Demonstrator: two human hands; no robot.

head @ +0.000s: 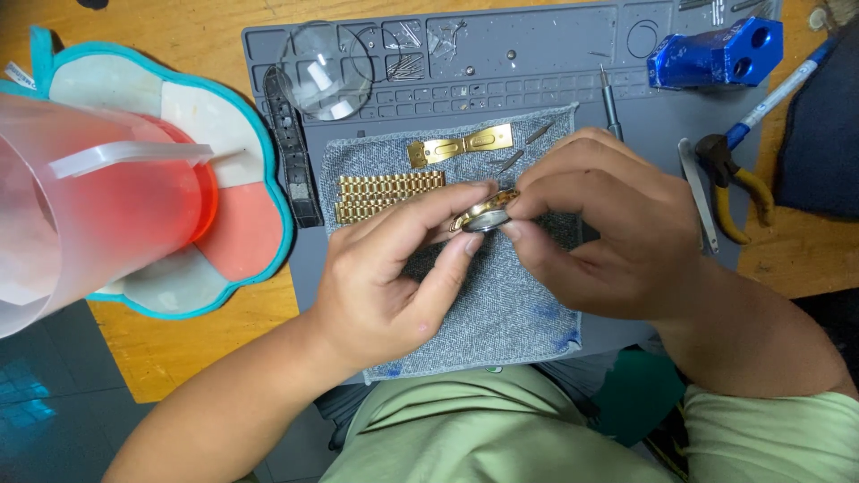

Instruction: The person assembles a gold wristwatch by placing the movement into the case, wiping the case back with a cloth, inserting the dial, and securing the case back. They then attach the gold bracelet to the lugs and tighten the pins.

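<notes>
While both hands pinch it, left hand (385,277) from seven o'clock, right hand (599,224) from three, the watch case (485,213) hovers over the cloth (501,304); gold bracelet (386,192) lies at nine.

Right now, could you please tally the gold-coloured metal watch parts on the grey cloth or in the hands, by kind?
Round gold watch case, held by left hand and right hand: 1
Gold link bracelet pieces: 2
Flat gold clasp: 1
Total: 4
</notes>
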